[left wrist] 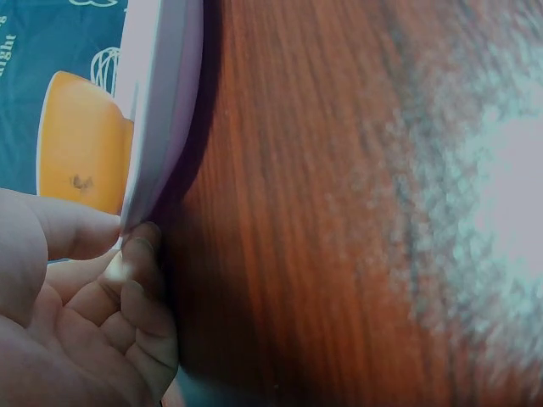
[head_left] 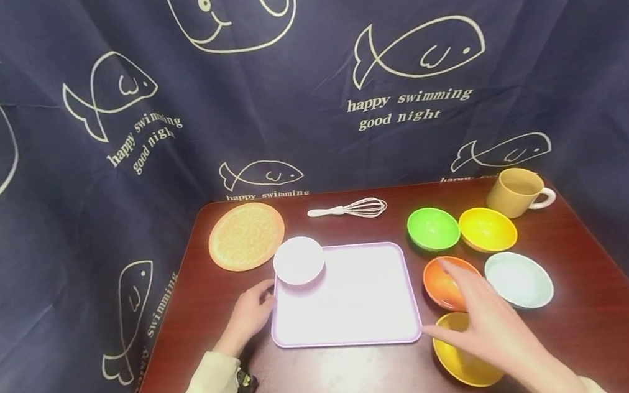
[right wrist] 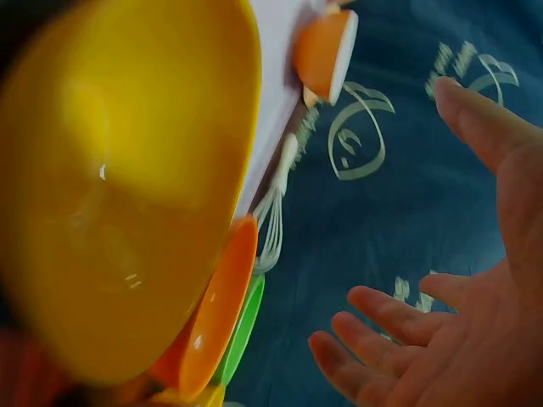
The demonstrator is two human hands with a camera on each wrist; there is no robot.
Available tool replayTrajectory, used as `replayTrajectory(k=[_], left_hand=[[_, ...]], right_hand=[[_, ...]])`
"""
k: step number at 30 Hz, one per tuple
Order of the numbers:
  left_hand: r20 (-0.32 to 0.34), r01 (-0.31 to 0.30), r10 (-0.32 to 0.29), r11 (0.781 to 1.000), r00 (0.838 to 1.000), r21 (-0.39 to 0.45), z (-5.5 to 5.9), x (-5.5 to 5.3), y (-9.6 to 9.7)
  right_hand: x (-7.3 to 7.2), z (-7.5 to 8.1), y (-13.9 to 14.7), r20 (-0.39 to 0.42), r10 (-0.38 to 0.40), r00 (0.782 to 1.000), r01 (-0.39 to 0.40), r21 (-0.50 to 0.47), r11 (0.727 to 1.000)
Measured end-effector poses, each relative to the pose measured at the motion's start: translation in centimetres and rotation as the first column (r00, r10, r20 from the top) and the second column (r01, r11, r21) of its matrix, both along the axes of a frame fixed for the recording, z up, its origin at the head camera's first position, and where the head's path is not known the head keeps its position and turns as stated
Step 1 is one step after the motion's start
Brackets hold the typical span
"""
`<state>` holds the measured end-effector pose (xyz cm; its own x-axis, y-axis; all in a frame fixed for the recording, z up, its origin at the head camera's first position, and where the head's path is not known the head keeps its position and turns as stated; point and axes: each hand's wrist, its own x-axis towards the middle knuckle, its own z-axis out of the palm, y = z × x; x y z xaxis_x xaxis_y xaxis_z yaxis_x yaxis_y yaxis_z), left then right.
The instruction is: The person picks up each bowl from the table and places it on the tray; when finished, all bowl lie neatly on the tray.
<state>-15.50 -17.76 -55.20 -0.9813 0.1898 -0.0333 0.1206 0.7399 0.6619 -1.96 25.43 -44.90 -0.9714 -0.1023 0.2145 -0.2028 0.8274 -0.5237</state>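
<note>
My left hand point(head_left: 250, 312) pinches the left edge of a pale purple tray point(head_left: 350, 344). In the left wrist view the thumb lies on the tray's rim point(left wrist: 161, 110), with curled fingers at its underside. A bowl, white inside point(head_left: 299, 260) and orange outside point(left wrist: 81, 144), stands at the tray's far left corner. My right hand point(head_left: 488, 325) hovers with fingers spread over an orange bowl point(head_left: 440, 288) and a dark yellow bowl point(head_left: 464, 361), holding nothing. Its thumb overlaps the tray's near right corner in the head view.
Right of the tray sit a green bowl point(head_left: 433, 230), a yellow bowl point(head_left: 488, 230) and a pale blue bowl point(head_left: 518, 280), with a tan mug point(head_left: 511, 195) behind. Toward the back lie a white whisk point(head_left: 349, 209) and an orange round mat point(head_left: 247, 237). A dark fish-patterned curtain point(head_left: 296, 117) hangs behind.
</note>
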Motion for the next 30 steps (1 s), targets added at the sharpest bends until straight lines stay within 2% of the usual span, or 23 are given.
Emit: replayTrajectory(k=[3, 6, 8, 12, 14, 16, 20, 25, 30], left_hand=[[-0.003, 0.009, -0.009, 1.0, 1.0, -0.001, -0.1, -0.1, 0.2], [-0.005, 0.009, -0.009, 1.0, 1.0, -0.005, -0.2, -0.2, 0.4], [-0.004, 0.008, -0.008, 1.0, 1.0, -0.006, -0.3, -0.2, 0.3], [-0.016, 0.02, -0.02, 1.0, 1.0, 0.008, -0.2, -0.1, 0.2], [-0.023, 0.025, -0.024, 1.0, 0.999, 0.016, 0.0, 0.0, 0.0], [-0.029, 0.028, -0.027, 0.999, 0.999, 0.016, -0.1, 0.0, -0.1], [-0.035, 0.027, -0.027, 1.0, 0.999, 0.007, -0.2, 0.1, -0.3], [-0.031, 0.03, -0.029, 1.0, 0.999, 0.006, 0.0, 0.0, -0.3], [-0.007, 0.025, -0.025, 0.999, 1.0, 0.029, -0.1, -0.2, -0.4]], right_hand=[[2.0, -0.4, 1.2, 0.031, -0.081, 0.996, 0.082, -0.028, 0.996], [3.7, -1.3, 2.1, 0.09, -0.151, 0.984, 0.152, -0.008, 0.988], [4.5, -2.0, 2.4, 0.149, -0.191, 0.97, 0.191, 0.02, 0.981], [5.4, -3.5, 2.6, 0.298, -0.259, 0.919, 0.25, 0.067, 0.966], [5.6, -4.3, 2.5, 0.326, -0.263, 0.908, 0.258, 0.059, 0.964], [5.7, -4.9, 2.1, 0.327, -0.261, 0.908, 0.259, 0.051, 0.965], [5.9, -6.1, 1.2, 0.267, -0.243, 0.933, 0.244, 0.029, 0.969], [6.3, -7.2, 0.9, 0.214, -0.244, 0.946, 0.246, 0.019, 0.969], [6.4, -7.5, 0.8, 0.204, -0.252, 0.946, 0.253, 0.024, 0.967]])
